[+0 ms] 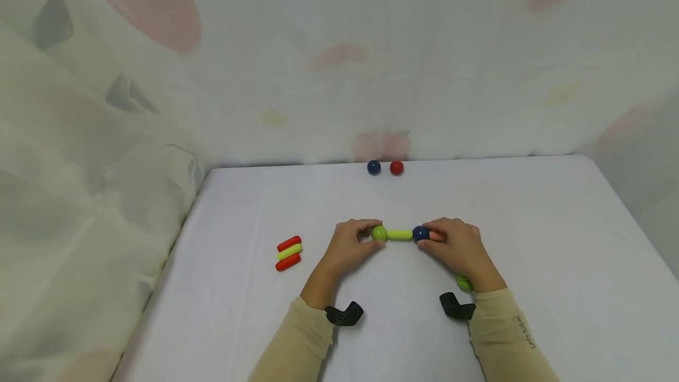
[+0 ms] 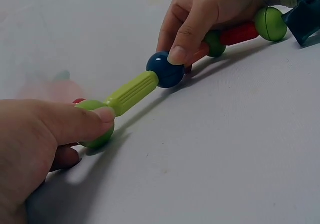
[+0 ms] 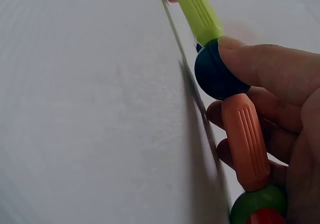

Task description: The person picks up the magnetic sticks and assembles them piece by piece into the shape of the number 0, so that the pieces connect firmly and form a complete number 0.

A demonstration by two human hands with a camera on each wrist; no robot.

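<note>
Right grip [image 3: 280, 108] pinching blue ball [image 3: 216, 73], orange rod [image 3: 247, 144] behind

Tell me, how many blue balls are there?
2. The far blue ball lies at the back by the red ball; the chain's blue ball is pinched by the right hand. Hands may hide more.

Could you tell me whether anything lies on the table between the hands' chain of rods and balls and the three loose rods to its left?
Nothing visible does. The left hand grips the green ball at the chain's end, and bare white table separates it from the three loose rods.
</note>
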